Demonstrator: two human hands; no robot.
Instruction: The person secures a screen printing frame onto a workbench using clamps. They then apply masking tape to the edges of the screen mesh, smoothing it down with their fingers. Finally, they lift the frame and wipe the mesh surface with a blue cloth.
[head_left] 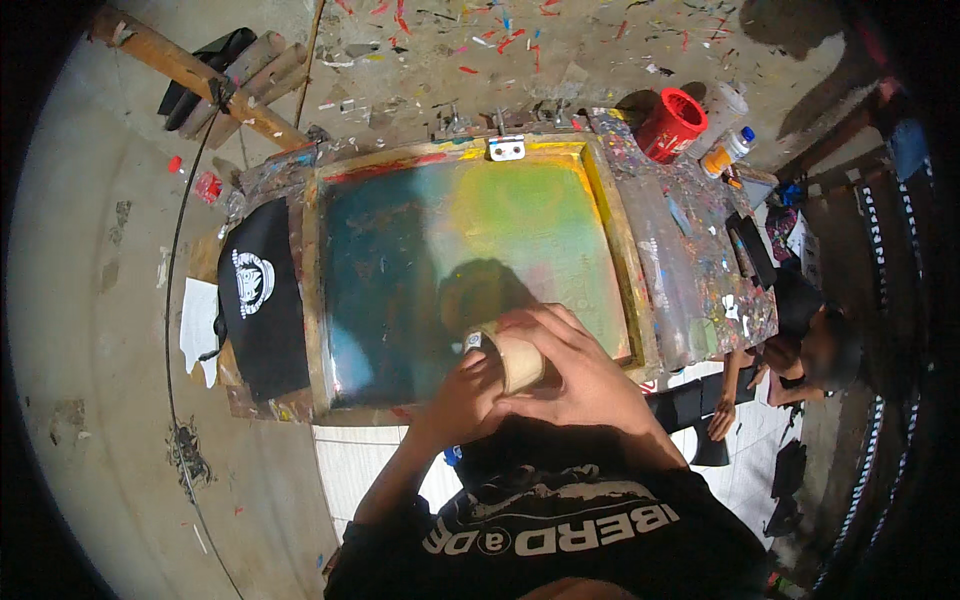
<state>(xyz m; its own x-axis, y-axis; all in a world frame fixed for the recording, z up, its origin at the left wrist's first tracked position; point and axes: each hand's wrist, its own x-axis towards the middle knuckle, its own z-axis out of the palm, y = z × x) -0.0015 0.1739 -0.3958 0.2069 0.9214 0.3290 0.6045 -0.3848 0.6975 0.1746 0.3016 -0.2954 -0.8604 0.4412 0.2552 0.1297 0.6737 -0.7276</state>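
Note:
Close to my body, over the near edge of a wooden-framed printing screen, both my hands close round a roll of beige tape. My left hand grips its left side, with fingers at the roll's opening. From the right, my right hand wraps over the outside of the roll. The screen's mesh is dark teal on the left and yellow-green on the right, and my shadow falls across it. A metal hinge clamp holds the frame's far edge.
Left of the screen lies a black printed cloth. On the paint-spattered table at right stand a red tub and a bottle with a blue cap. Another person is at the right, hands near black pieces. Wooden poles lie far left.

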